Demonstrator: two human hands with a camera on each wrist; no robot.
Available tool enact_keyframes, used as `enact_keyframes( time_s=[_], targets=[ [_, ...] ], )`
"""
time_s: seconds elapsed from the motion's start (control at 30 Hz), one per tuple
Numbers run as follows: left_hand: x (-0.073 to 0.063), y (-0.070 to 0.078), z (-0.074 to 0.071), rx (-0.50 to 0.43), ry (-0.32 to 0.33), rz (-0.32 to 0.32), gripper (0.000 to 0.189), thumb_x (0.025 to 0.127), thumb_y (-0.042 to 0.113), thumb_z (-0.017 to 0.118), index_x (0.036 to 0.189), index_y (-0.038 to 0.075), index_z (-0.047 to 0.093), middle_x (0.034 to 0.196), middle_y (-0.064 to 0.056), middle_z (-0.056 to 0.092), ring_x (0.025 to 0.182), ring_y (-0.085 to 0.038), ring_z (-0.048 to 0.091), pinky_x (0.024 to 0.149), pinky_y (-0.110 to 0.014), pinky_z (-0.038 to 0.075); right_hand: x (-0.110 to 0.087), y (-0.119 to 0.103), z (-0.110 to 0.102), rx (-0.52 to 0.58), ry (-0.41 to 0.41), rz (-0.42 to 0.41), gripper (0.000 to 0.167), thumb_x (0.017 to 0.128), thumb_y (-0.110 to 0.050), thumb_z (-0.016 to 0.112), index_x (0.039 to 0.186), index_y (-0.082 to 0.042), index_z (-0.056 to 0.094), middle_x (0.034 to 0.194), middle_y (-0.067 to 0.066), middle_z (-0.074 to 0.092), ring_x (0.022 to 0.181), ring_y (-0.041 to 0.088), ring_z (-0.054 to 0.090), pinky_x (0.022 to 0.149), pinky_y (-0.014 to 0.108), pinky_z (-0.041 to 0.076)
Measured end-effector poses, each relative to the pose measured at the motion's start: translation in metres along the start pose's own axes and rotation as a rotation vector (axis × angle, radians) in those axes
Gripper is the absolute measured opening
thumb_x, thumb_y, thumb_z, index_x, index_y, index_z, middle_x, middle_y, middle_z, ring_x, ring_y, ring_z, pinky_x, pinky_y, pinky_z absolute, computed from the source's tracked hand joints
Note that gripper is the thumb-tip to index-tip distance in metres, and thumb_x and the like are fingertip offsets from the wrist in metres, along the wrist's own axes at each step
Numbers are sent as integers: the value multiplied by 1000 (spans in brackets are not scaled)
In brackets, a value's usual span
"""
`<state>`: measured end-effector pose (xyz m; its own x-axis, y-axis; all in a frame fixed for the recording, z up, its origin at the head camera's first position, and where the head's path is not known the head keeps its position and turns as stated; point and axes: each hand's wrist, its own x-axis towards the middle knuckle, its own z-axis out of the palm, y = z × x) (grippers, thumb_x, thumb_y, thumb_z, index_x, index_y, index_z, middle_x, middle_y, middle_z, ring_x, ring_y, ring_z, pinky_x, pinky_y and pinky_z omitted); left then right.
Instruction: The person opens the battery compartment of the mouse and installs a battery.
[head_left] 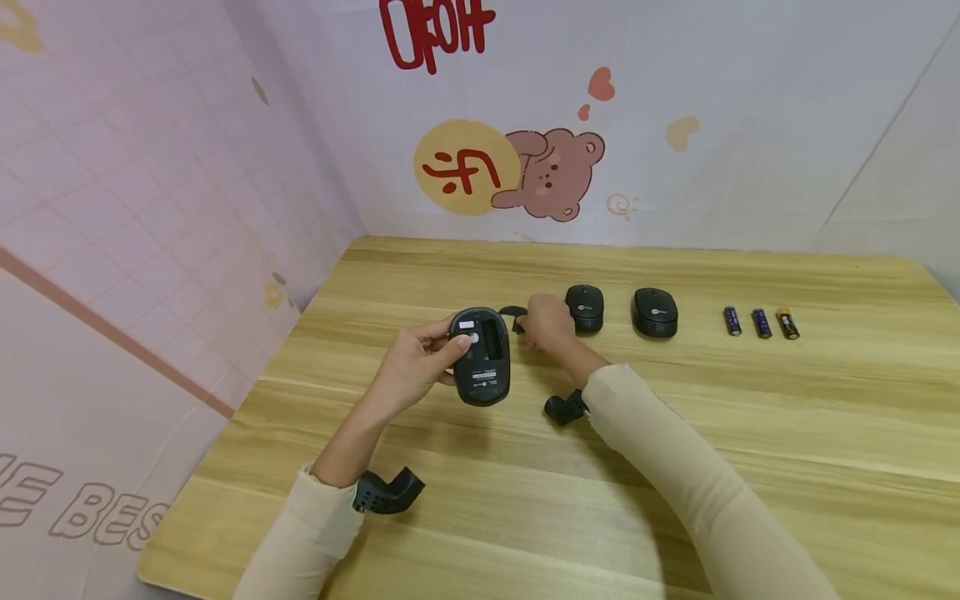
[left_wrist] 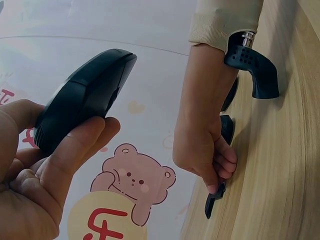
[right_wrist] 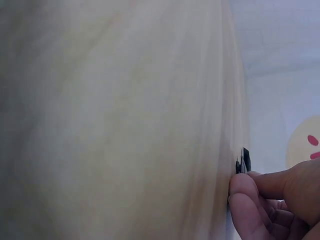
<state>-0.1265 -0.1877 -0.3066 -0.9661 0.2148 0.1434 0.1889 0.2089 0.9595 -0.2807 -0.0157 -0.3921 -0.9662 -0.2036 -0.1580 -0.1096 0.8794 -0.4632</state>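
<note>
Left grip [head_left: 415, 360]: I am pinching a black mouse [head_left: 475, 368] above the worktop [head_left: 480, 533], its underside facing up.
Battery compartment [head_left: 492, 340]: lying uncovered, showing a dark interior.
Right grip [head_left: 549, 323]: I am pinching a thin black piece [head_left: 513, 311] at the worktop.
Batteries [head_left: 762, 323]: three are lying right of two other mice [head_left: 655, 313].

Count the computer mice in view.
3: one mouse in the left hand, a second mouse on the table beside the right hand, and a third mouse farther right.
</note>
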Motion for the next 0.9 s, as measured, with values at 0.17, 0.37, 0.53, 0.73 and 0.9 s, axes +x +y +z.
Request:
enact_keyframes(
  time_s=[0.17,0.37,0.53,0.73,0.9],
  targets=[
    [2,-1,3,4,-3,-14,37,92,9,57,126,-6,54,90,-22,66,75,-20,66,57,-36,57,-7,8,-7,62,16,-31,38,92,-22,58,61,-4,68,54,4,63,47,15,61,41,23,48],
    [5,0,8,9,-11,-22,39,92,8,57,128,-6,51,91,-22,65,76,-21,66,58,-35,57,-19,20,-28,65,-5,-161,32,92,-23,60,72,-2,72,58,4,65,53,16,63,53,26,50],
    [7,1,13,13,-26,-16,39,92,9,57,127,-6,52,91,-22,66,77,-22,66,58,-35,57,-31,31,-51,114,-47,-276,24,90,-24,62,90,-3,74,71,6,68,64,18,65,60,30,52],
    [10,-1,18,0,-46,-21,42,92,9,57,130,-6,48,95,-24,65,79,-25,67,59,-35,57,-47,48,-72,116,-52,-379,33,88,-25,64,111,0,67,101,13,67,87,24,63,73,38,53],
    [12,-1,23,-3,-59,-23,43,92,8,57,131,-6,48,96,-24,65,80,-25,67,59,-35,57,-58,67,-91,109,-39,-366,40,88,-23,65,119,1,62,107,15,65,95,28,61,78,41,52]
  ],
)
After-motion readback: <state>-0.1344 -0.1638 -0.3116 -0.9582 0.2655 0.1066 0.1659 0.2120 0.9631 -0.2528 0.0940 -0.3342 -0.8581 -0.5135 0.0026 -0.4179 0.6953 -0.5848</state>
